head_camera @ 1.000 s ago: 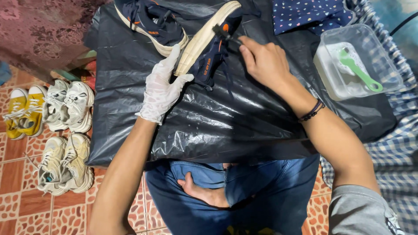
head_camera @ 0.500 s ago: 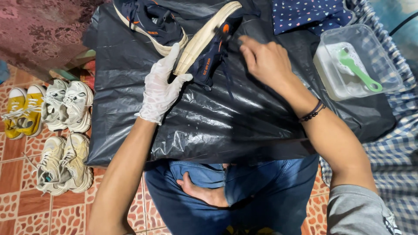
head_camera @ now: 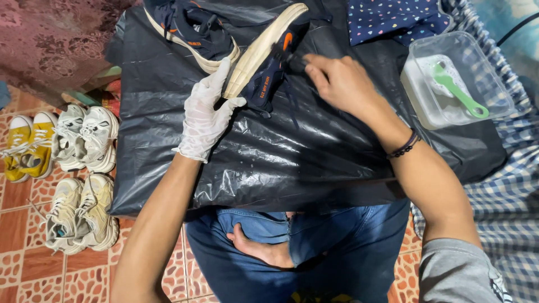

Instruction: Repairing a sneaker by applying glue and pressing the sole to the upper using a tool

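Two navy sneakers lie on crinkled black plastic sheeting [head_camera: 292, 157]: the tipped sneaker [head_camera: 268, 62], cream sole up, sits clasped in the gloved left hand [head_camera: 206, 115] fingers, while the bare right hand [head_camera: 342, 84] fingers pinch a small dark brush [head_camera: 289, 58] against its side. The second sneaker [head_camera: 191, 31] rests just beyond the left fingers. One clear plastic tub [head_camera: 477, 67] holds one green brush [head_camera: 460, 90].

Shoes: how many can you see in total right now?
8. Two navy sneakers on the black plastic sheet: one held on its side by the gloved left hand, one behind it. Six on the floor at left: a yellow pair, and two whitish pairs. More may lie out of frame.
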